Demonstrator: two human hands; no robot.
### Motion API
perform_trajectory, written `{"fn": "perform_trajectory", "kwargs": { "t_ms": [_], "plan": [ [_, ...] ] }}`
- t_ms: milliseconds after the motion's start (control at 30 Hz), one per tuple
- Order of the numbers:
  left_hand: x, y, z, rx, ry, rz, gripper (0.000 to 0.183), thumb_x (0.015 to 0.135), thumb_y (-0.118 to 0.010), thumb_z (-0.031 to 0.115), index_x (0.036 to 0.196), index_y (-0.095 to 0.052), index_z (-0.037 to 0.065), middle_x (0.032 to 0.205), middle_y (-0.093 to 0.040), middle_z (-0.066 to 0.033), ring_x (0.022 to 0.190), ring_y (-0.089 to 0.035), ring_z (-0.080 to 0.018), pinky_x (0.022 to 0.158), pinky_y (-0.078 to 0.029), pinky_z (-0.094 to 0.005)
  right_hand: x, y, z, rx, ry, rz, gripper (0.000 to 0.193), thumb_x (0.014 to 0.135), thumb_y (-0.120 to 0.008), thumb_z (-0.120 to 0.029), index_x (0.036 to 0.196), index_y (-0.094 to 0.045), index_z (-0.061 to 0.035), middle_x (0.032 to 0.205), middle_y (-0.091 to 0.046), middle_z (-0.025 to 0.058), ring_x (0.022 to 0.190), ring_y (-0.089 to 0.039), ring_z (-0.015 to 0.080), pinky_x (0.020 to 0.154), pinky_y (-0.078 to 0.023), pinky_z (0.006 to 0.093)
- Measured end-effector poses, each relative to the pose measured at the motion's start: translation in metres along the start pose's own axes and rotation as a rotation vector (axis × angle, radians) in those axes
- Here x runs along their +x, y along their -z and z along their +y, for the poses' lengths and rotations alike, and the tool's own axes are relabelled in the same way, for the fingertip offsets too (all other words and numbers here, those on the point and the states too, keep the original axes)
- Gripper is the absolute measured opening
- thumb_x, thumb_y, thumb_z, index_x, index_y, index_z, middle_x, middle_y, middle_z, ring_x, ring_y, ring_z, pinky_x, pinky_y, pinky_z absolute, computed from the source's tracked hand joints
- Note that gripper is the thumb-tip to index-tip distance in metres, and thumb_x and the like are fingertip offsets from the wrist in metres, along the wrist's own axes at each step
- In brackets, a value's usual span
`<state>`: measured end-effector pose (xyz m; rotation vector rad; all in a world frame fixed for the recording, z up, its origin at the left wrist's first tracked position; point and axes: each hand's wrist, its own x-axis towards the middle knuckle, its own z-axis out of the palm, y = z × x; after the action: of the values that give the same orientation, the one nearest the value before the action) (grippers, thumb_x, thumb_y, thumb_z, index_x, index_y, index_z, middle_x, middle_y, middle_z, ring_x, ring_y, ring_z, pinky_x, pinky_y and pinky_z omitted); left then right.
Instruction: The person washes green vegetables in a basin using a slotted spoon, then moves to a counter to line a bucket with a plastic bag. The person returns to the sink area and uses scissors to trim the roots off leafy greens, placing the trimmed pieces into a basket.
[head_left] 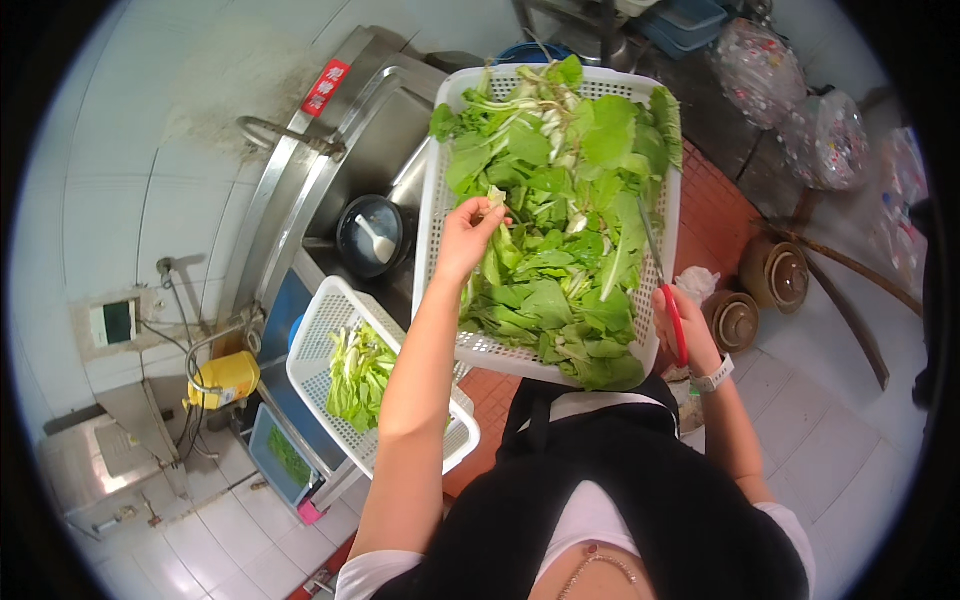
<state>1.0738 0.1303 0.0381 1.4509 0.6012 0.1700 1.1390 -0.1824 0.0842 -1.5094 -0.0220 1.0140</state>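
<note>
Leafy greens (560, 240) with pale stems and roots fill a large white perforated basket (430, 225) in front of me. Over its left side, my left hand (468, 238) is closed in a pinch on a pale-ended leafy green (497, 196). My right hand (692, 328) grips a pair of red-handled scissors (678, 322) at the basket's right edge. The blades point away from me over the greens; I cannot tell how far apart they are. Left of this basket, a smaller white basket (310, 345) holds a pile of paler greens (358, 378), partly covered by my left forearm.
At the left is a metal sink (375, 110) with a tap (290, 135) and a dark bowl (352, 235) holding a white ladle (375, 240). A yellow jug (225, 380) and a blue bin (275, 450) stand lower left. Brown lidded jars (775, 275) sit right.
</note>
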Motion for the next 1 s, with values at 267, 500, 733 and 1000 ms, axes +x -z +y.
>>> {"fn": "perform_trajectory", "kwargs": {
  "t_ms": [267,500,733,1000],
  "plan": [
    [-0.074,0.071,0.061,-0.630,0.063,0.049,0.026,0.090,-0.050,0.017,0.112,-0.049,0.004,0.090,-0.059,-0.0080,0.081,-0.059,-0.0201,0.072,-0.048,-0.0319,0.027,-0.043,-0.010,-0.226,0.049,-0.186,0.035,0.088,-0.051,-0.039,0.083,-0.048,-0.0046,0.057,-0.040,-0.0061,0.043,-0.034,0.0025,0.039,-0.027,0.0190],
    [-0.155,0.169,0.051,-0.631,-0.034,0.061,0.042,0.087,-0.051,0.017,0.123,-0.040,-0.001,0.076,-0.051,-0.0050,0.069,-0.050,-0.0162,0.060,-0.042,-0.0277,0.029,-0.071,0.000,-0.225,0.000,-0.272,0.036,0.089,-0.050,-0.038,0.098,-0.052,-0.0027,0.058,-0.040,-0.0070,0.044,-0.035,0.0018,0.039,-0.028,0.0187],
    [-0.214,0.259,0.036,0.923,0.601,0.107,0.056,0.078,-0.064,0.031,0.120,-0.048,-0.001,0.109,-0.058,-0.0152,0.107,-0.052,-0.0230,0.090,-0.039,-0.0359,0.027,-0.070,0.011,-0.307,-0.029,-0.186,0.036,0.088,-0.053,-0.035,0.092,-0.053,0.0008,0.065,-0.044,-0.0043,0.056,-0.038,0.0051,0.049,-0.032,0.0215],
    [-0.013,0.087,0.019,0.650,-0.249,0.129,0.031,0.082,-0.059,0.017,0.108,-0.057,0.001,0.097,-0.063,-0.0133,0.087,-0.061,-0.0187,0.075,-0.047,-0.0274,0.010,-0.050,0.002,-0.253,0.005,-0.117,0.034,0.087,-0.055,-0.033,0.080,-0.049,-0.0008,0.068,-0.042,-0.0026,0.064,-0.037,0.0057,0.057,-0.035,0.0214]
  ]
}}
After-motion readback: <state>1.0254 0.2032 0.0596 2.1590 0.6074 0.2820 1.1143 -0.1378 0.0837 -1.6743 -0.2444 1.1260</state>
